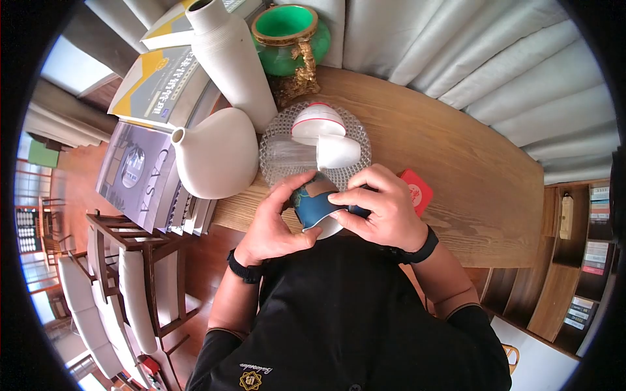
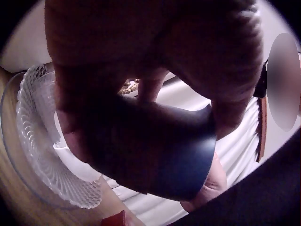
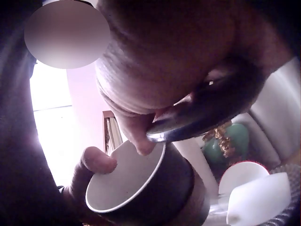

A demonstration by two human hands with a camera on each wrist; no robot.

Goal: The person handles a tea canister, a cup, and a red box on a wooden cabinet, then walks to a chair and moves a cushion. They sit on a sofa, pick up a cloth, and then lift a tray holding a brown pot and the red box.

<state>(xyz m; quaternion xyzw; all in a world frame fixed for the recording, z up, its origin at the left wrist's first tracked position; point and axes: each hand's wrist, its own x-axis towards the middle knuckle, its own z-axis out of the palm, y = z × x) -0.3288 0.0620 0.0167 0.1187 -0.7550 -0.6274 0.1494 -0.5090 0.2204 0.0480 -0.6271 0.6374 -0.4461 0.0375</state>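
Note:
A dark blue paper cup (image 1: pixel 314 210) with a white inside and a brown band is tilted in front of the person's chest, its rim bent out of round. The left hand (image 1: pixel 279 220) grips it, fingers round the wall and thumb at the rim. The right hand (image 1: pixel 383 205) holds a dark round lid (image 3: pixel 207 110) beside the cup, and one of its fingertips reaches just inside the cup's rim. In the right wrist view the cup's white interior (image 3: pixel 127 179) shows. The left wrist view has the blue wall (image 2: pixel 183 160) mostly in shadow.
Beyond the hands, a patterned glass plate (image 1: pixel 266 163) carries a red-rimmed white cup (image 1: pixel 318 122), a white cup (image 1: pixel 339 151) and a clear cup (image 1: pixel 290 154). A red box (image 1: pixel 417 192) lies right. White vases (image 1: pixel 218 153), books (image 1: pixel 140 169) and a green pot (image 1: pixel 287 49) stand left and behind.

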